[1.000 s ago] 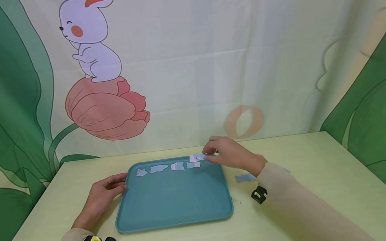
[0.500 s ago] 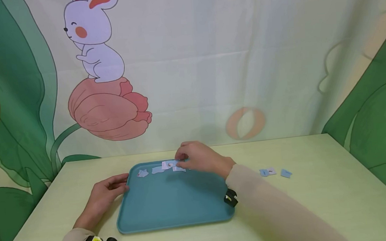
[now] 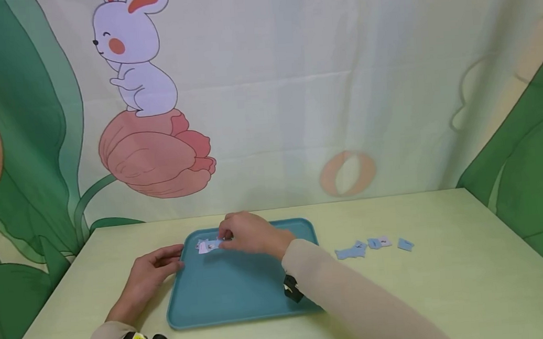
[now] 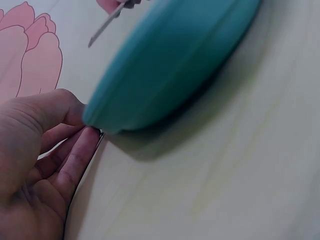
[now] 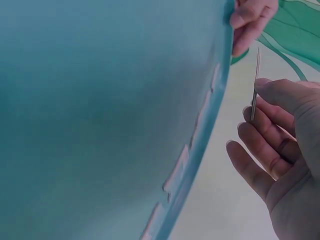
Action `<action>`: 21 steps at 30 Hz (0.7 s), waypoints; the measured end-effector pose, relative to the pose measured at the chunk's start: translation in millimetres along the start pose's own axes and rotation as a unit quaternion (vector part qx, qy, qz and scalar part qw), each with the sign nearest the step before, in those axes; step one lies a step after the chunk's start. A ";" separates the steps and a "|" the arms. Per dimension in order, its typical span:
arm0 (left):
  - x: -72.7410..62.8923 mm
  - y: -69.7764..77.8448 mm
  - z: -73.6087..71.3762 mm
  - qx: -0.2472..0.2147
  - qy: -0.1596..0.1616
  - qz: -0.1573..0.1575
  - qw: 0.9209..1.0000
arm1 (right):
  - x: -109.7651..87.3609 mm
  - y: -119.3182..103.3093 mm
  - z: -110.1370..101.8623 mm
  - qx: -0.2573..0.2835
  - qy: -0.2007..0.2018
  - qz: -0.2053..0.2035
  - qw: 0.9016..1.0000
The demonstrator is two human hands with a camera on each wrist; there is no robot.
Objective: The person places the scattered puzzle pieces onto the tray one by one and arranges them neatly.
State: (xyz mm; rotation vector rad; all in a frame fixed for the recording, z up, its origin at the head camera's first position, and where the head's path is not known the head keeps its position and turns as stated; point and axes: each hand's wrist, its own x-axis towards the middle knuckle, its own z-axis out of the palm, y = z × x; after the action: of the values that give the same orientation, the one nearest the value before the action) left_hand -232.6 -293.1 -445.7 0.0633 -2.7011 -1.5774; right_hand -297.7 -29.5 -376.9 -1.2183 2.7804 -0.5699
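My right hand (image 3: 252,235) pinches a flat light-blue and white puzzle piece (image 3: 204,246) between thumb and fingers, above the far left part of the teal tray (image 3: 242,297). In the right wrist view, this puzzle piece (image 5: 258,65) shows edge-on, raised off the tray. Several more puzzle pieces (image 5: 177,170) lie in a row along the tray's far rim; in the head view the right hand and the held piece cover most of them. My left hand (image 3: 148,275) holds the tray's left edge, thumb at the rim and fingers bent beside it, as the left wrist view shows.
On the pale table (image 3: 427,295), right of the tray, lie several puzzle pieces: an irregular blue piece (image 3: 350,251), a blue-and-white pair (image 3: 379,243) and a small blue piece (image 3: 405,244). A printed curtain (image 3: 267,112) with a rabbit and flowers hangs behind the table.
My right hand has carried the puzzle piece leftward along the tray's far edge, from the far right corner to the far left. The left hand keeps its place at the tray's edge.
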 end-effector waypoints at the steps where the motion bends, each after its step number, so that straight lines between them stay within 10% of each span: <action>1: 0.2 -0.7 0.4 -0.002 0.001 0.000 1.000 | 1.6 -1.0 2.8 -0.002 -0.003 0.002 1.000; 21: 0.4 -0.8 1.2 -0.004 0.006 -0.004 1.000 | 21.9 -19.1 34.2 -0.062 -0.030 0.004 0.998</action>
State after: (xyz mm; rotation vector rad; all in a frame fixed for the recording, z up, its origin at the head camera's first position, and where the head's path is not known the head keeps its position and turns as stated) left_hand -233.0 -292.5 -447.1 0.0847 -2.6888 -1.5835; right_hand -292.8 -67.7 -399.8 -1.2249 2.8048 -0.3591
